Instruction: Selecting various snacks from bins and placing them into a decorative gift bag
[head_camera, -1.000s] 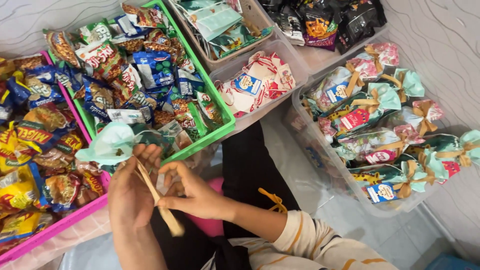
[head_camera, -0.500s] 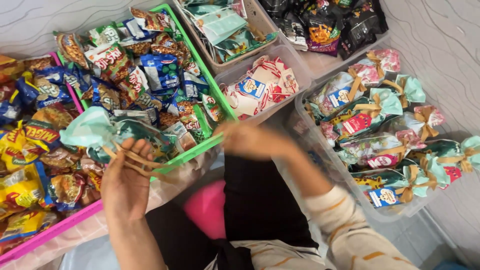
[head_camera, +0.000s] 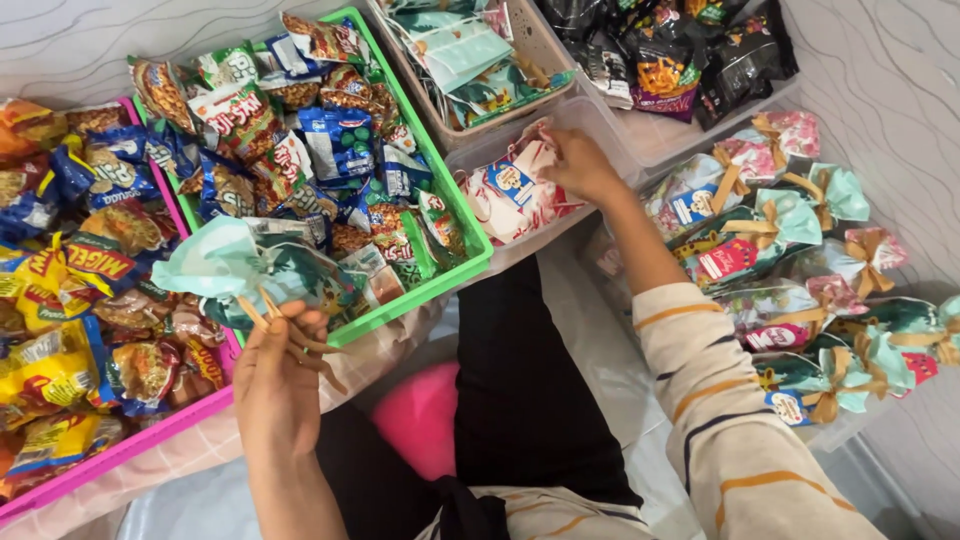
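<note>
Head cam: L hand (head_camera: 275, 385) grip closed on tied goodie bag (head_camera: 250, 272) (teal); R hand (head_camera: 580, 165) fingers curled on white packets (head_camera: 515, 190).

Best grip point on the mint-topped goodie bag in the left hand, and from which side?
Probably the cinched neck of the goodie bag, where the tan ribbon ties it just below the mint ruffle. It lies tipped over the green tray's edge with the neck toward the person, so come from the near side, as the left hand does. The full body is wider and looks slick.
</note>
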